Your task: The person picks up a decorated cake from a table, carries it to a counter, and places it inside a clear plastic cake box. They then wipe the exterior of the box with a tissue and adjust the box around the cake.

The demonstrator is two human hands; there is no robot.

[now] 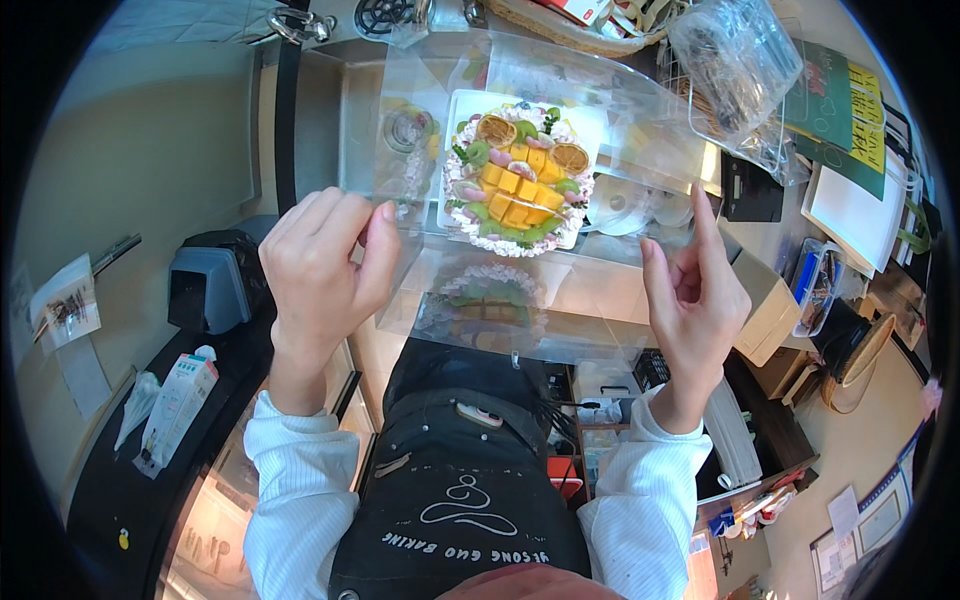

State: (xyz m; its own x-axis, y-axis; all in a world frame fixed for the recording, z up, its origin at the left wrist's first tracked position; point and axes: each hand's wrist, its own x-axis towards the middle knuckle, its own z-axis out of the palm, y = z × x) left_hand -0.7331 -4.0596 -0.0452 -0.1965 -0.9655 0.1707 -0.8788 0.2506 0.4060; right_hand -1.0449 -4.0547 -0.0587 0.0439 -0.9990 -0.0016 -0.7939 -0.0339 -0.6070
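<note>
A round cake (517, 180) with a piped pale pink cream border stands on a white square board (465, 105). Cubed mango, green grapes and two dried citrus slices top it. Clear plastic packaging (517, 330) surrounds the cake, and its front panel mirrors the fruit. At the packaging's left edge is my left hand (330, 255), fingers curled and thumb pressed near the index finger, apparently pinching the plastic. My right hand (697, 292) is at the right edge, its index fingertip against the clear plastic and thumb apart. Glare hides whether it grips anything.
A wire basket with plastic-wrapped items (735, 67) stands at the back right, near a black device (752, 187) and a cardboard box (765, 307). Left, a black counter holds a grey-blue dispenser (210, 289) and a carton (176, 405). A sink (319, 127) lies behind my left hand.
</note>
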